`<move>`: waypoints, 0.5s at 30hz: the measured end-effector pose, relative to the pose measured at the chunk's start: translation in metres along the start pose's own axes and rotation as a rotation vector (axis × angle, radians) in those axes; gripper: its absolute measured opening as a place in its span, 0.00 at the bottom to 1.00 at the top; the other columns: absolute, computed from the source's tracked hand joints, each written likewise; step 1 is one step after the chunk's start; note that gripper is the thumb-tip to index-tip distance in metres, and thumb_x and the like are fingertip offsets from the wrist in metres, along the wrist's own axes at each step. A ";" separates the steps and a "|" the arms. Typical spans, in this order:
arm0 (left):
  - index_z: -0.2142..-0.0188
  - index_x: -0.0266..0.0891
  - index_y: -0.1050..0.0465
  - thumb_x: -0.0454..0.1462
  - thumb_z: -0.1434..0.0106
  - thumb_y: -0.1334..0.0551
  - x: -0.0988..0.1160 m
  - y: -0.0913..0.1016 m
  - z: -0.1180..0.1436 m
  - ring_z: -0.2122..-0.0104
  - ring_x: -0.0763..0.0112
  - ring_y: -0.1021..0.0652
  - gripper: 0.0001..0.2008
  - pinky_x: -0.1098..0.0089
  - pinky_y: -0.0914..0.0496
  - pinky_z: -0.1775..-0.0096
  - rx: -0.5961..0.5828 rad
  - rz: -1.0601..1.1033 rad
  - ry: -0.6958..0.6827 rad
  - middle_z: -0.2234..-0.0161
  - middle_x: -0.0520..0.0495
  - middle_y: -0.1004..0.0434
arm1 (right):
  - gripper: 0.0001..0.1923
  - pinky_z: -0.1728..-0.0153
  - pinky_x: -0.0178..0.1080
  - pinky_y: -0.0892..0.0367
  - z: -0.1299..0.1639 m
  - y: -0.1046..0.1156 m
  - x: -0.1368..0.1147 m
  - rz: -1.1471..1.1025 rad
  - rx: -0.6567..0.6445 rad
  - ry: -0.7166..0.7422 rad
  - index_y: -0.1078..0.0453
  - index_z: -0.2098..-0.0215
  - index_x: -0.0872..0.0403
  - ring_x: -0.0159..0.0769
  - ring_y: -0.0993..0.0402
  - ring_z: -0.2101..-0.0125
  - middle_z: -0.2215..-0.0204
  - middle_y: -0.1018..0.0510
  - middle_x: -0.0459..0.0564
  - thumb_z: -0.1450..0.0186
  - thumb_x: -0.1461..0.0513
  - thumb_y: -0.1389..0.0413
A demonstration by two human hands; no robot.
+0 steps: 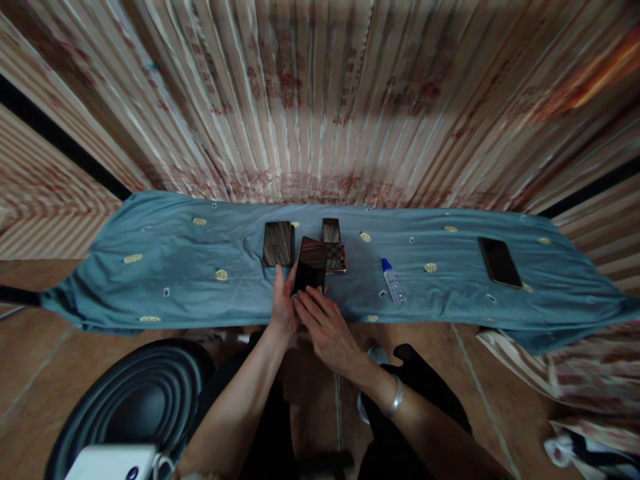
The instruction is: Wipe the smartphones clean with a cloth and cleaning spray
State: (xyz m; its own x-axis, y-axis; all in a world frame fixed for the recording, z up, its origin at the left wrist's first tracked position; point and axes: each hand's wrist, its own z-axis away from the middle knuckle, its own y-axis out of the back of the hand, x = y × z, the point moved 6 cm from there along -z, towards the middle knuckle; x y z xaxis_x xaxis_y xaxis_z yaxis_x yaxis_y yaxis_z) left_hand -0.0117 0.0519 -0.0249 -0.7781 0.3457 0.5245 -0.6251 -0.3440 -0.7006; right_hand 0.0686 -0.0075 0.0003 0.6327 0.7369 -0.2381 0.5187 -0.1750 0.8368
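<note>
You are looking at a teal-blue cloth (165,267) that is showing scattered pale yellow oval motifs and tiny white marks. Behind it, a curtain (320,100) is running in cream and reddish-brown stripes with faded red print. The phone (309,267) you are holding is showing a glossy black face, and the phone at the far right (500,262) is showing black too. The small bottle (393,282) is looking clear with a blue cap. Your bracelet (395,397) is gleaming silver.
</note>
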 end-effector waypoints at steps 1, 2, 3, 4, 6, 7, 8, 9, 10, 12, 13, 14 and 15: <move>0.45 0.41 0.28 0.56 0.33 0.51 -0.001 0.000 0.000 0.58 0.62 0.18 0.30 0.60 0.25 0.52 0.001 -0.003 -0.016 0.56 0.42 0.17 | 0.30 0.41 0.52 0.36 0.000 0.000 0.001 -0.001 0.000 -0.003 0.43 0.34 0.63 0.49 0.46 0.34 0.38 0.31 0.61 0.34 0.72 0.55; 0.46 0.41 0.26 0.56 0.33 0.50 -0.002 -0.001 0.000 0.57 0.62 0.18 0.29 0.60 0.25 0.51 0.007 -0.006 -0.035 0.56 0.42 0.17 | 0.30 0.40 0.52 0.36 -0.001 0.000 0.003 -0.003 0.001 -0.006 0.43 0.33 0.63 0.48 0.46 0.34 0.38 0.32 0.61 0.34 0.72 0.55; 0.48 0.40 0.25 0.55 0.33 0.48 -0.002 -0.002 0.001 0.56 0.62 0.18 0.27 0.60 0.26 0.50 0.012 -0.010 -0.053 0.57 0.42 0.17 | 0.30 0.40 0.52 0.37 -0.001 0.000 0.005 -0.006 0.004 -0.012 0.43 0.33 0.63 0.48 0.46 0.34 0.38 0.32 0.61 0.34 0.73 0.55; 0.50 0.40 0.24 0.55 0.34 0.47 -0.003 -0.003 0.001 0.54 0.62 0.19 0.27 0.60 0.27 0.49 0.004 -0.016 -0.062 0.57 0.42 0.17 | 0.31 0.40 0.52 0.37 -0.002 -0.001 0.007 -0.008 0.008 -0.020 0.44 0.33 0.63 0.48 0.46 0.34 0.38 0.32 0.61 0.34 0.73 0.55; 0.53 0.37 0.22 0.54 0.35 0.44 -0.006 -0.007 0.001 0.51 0.61 0.20 0.25 0.61 0.28 0.46 -0.014 -0.028 -0.069 0.58 0.42 0.17 | 0.31 0.40 0.52 0.37 -0.003 -0.001 0.013 -0.008 0.014 -0.048 0.44 0.33 0.62 0.48 0.46 0.34 0.38 0.32 0.61 0.34 0.73 0.55; 0.55 0.36 0.21 0.53 0.36 0.43 -0.008 -0.008 0.002 0.50 0.61 0.21 0.25 0.62 0.29 0.45 -0.021 -0.029 -0.071 0.58 0.41 0.17 | 0.31 0.40 0.52 0.36 -0.003 -0.002 0.017 -0.006 0.015 -0.066 0.43 0.33 0.62 0.47 0.46 0.34 0.37 0.33 0.60 0.34 0.72 0.55; 0.57 0.36 0.21 0.53 0.37 0.41 -0.009 -0.008 0.001 0.49 0.61 0.22 0.24 0.63 0.30 0.44 -0.024 -0.027 -0.074 0.58 0.41 0.17 | 0.30 0.40 0.52 0.36 -0.004 -0.002 0.020 -0.002 0.017 -0.083 0.43 0.33 0.61 0.47 0.46 0.34 0.37 0.33 0.60 0.34 0.72 0.55; 0.58 0.35 0.21 0.53 0.38 0.40 -0.010 -0.007 0.001 0.48 0.60 0.22 0.23 0.63 0.30 0.44 -0.024 -0.022 -0.078 0.57 0.41 0.18 | 0.30 0.40 0.52 0.36 -0.004 -0.002 0.024 0.001 0.020 -0.097 0.43 0.33 0.60 0.47 0.46 0.34 0.37 0.34 0.60 0.34 0.72 0.55; 0.59 0.35 0.21 0.53 0.39 0.38 -0.011 -0.007 0.001 0.47 0.60 0.23 0.23 0.63 0.31 0.43 -0.025 -0.016 -0.083 0.56 0.41 0.18 | 0.30 0.40 0.52 0.36 -0.005 -0.002 0.026 0.003 0.024 -0.105 0.43 0.33 0.60 0.46 0.46 0.33 0.36 0.34 0.59 0.33 0.72 0.55; 0.59 0.35 0.21 0.52 0.40 0.36 -0.014 -0.005 0.001 0.45 0.59 0.25 0.22 0.62 0.32 0.43 -0.032 -0.015 -0.085 0.54 0.41 0.19 | 0.30 0.39 0.52 0.37 -0.006 -0.002 0.031 0.005 0.032 -0.113 0.44 0.32 0.60 0.46 0.47 0.33 0.36 0.34 0.59 0.33 0.72 0.56; 0.58 0.35 0.21 0.52 0.40 0.36 -0.015 -0.004 0.001 0.44 0.58 0.25 0.23 0.62 0.32 0.43 -0.038 -0.019 -0.079 0.52 0.41 0.19 | 0.30 0.39 0.53 0.37 -0.007 -0.001 0.033 0.006 0.036 -0.117 0.44 0.32 0.60 0.46 0.48 0.33 0.36 0.34 0.59 0.32 0.72 0.56; 0.57 0.36 0.21 0.52 0.40 0.36 -0.016 -0.004 0.001 0.43 0.57 0.26 0.23 0.61 0.32 0.42 -0.046 -0.025 -0.072 0.51 0.41 0.20 | 0.30 0.39 0.53 0.38 -0.008 -0.001 0.035 0.008 0.040 -0.124 0.44 0.32 0.59 0.45 0.49 0.32 0.36 0.34 0.59 0.32 0.71 0.56; 0.57 0.36 0.21 0.52 0.40 0.36 -0.018 -0.004 0.002 0.42 0.56 0.27 0.23 0.60 0.32 0.42 -0.052 -0.033 -0.063 0.50 0.41 0.21 | 0.29 0.38 0.53 0.38 -0.008 -0.001 0.037 0.011 0.043 -0.135 0.44 0.32 0.59 0.45 0.49 0.32 0.36 0.34 0.59 0.31 0.71 0.57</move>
State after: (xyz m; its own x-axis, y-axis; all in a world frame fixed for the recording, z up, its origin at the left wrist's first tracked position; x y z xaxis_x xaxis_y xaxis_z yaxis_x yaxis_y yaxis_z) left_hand 0.0044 0.0458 -0.0306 -0.7603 0.2999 0.5763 -0.6480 -0.2866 -0.7057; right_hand 0.0868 0.0252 -0.0049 0.7084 0.6411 -0.2954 0.5338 -0.2128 0.8184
